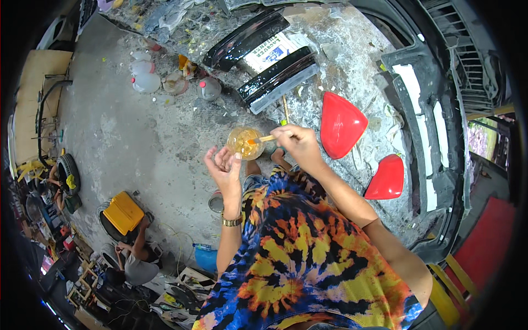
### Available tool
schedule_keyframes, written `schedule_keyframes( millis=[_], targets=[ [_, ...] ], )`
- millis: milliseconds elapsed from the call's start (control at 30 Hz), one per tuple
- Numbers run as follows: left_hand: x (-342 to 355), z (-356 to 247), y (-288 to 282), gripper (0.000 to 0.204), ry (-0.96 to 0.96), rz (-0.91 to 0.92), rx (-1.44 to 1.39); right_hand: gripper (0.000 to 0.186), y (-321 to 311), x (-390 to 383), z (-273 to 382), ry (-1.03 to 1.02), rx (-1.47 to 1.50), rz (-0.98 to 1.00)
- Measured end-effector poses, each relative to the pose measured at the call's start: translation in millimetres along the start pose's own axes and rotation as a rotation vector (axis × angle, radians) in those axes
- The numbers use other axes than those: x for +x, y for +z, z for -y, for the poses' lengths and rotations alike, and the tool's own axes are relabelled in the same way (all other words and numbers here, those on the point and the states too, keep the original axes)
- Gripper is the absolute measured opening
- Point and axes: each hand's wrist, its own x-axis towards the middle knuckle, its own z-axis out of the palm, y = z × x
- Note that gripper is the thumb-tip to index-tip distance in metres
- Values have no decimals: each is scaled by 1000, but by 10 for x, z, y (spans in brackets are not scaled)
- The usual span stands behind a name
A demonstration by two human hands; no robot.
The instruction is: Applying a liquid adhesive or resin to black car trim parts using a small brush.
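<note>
My left hand (pixel 223 169) grips the side of a clear plastic cup (pixel 243 148) of amber, glossy liquid, fingers curled at its left edge. My right hand (pixel 300 144) pinches a light wooden brush or stick (pixel 267 138), its orange-tinged end inside the cup. To the right on the paint-spattered work surface (pixel 346 66) lie two glossy red curved panels (pixel 342 124) (pixel 385 177). Beyond the cup are two long black glossy parts (pixel 275 77) with a printed metal-like sheet (pixel 270 52) between them.
Several plastic jugs (pixel 146 81) stand on the concrete floor at upper left. A co-worker (pixel 137 267) handles a tyre with a yellow case (pixel 124 212) on it at lower left; another person's arm (pixel 55 179) shows at far left. A large bumper (pixel 426 137) borders the right side.
</note>
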Motion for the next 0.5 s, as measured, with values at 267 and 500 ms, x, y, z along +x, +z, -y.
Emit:
schedule_keyframes(
  millis=[267,500],
  targets=[
    [183,150,162,57,-45,-50,-117,18,-440,376,-197,372,607,-128],
    [302,302,-129,57,-76,-63,-132,18,-358,846,-522,271,242,-149]
  ],
)
